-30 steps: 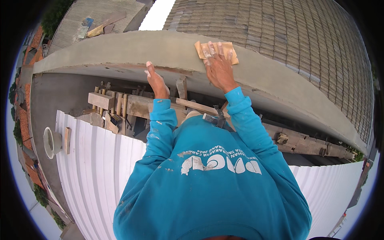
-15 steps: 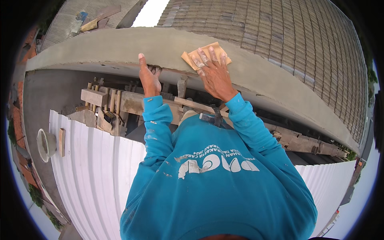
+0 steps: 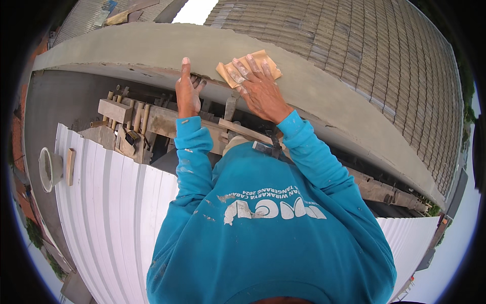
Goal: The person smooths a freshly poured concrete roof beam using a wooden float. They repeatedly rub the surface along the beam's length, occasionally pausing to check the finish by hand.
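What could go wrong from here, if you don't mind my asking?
The folded tan sheet beneath the spread right hand might slip, scraping fingertips on the grey concrete. The left hand, at the concrete's rough near edge, could get grazed. The wood strip near the white corrugated sheet's border might slide if bumped.

My right grip (image 3: 259, 96) covers part of the tan sheet (image 3: 274, 70), whose underside I cannot see. I cannot tell whether my left grip (image 3: 188, 92) touches the wall (image 3: 147, 45). My shirt (image 3: 283, 248) hides some corrugated sheeting (image 3: 106, 213); the top edge cuts off the tiled roof (image 3: 354, 55).
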{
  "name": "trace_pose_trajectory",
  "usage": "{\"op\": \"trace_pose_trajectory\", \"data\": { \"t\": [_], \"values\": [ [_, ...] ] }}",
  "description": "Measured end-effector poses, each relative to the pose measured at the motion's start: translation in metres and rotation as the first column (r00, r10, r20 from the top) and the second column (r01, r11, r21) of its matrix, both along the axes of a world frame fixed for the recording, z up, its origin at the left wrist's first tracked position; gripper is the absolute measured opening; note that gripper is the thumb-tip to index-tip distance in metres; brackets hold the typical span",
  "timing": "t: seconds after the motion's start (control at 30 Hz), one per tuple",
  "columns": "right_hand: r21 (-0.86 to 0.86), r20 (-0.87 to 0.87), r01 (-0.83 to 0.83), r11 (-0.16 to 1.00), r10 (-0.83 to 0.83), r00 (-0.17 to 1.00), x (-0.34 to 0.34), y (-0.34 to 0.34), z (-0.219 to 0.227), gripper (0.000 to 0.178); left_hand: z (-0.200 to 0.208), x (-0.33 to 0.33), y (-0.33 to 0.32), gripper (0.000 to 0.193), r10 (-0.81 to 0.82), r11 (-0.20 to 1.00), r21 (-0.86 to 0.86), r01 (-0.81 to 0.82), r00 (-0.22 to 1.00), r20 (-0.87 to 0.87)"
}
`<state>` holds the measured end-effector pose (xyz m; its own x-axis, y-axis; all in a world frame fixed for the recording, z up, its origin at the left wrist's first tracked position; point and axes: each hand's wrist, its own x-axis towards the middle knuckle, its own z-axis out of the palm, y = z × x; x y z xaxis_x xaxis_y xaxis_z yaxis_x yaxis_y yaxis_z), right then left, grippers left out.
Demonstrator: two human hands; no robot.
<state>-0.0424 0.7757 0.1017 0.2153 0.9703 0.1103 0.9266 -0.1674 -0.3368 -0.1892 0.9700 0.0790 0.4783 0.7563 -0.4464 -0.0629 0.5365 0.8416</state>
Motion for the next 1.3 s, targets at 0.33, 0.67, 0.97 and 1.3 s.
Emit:
{"op": "trace_pose_trajectory", "data": {
  "t": [0.33,0.67,0.97,1.3],
  "values": [
    [-0.226,0.036,0.051,0.973,-0.044,0.998,0.060,-0.206,0.026,0.065,-0.010,-0.014,0.026,0.095,0.200,0.978,0.030,-0.207,0.967,0.158],
    [-0.072,-0.004,-0.430,0.900,0.431,0.903,0.014,0.116,0.009,0.055,-0.034,-0.018,0.024,0.102,0.203,0.979,-0.059,-0.195,0.916,0.346],
    [-0.004,0.131,-0.634,0.774,0.629,0.767,-0.074,0.420,-0.033,0.050,-0.030,-0.007,0.019,0.106,0.242,0.969,-0.075,-0.235,0.964,0.113],
    [-0.104,0.067,-0.755,0.647,0.762,0.644,-0.084,0.442,-0.007,0.052,-0.031,-0.003,0.018,0.109,0.330,0.944,-0.028,-0.329,0.936,0.122]
  ]
}}
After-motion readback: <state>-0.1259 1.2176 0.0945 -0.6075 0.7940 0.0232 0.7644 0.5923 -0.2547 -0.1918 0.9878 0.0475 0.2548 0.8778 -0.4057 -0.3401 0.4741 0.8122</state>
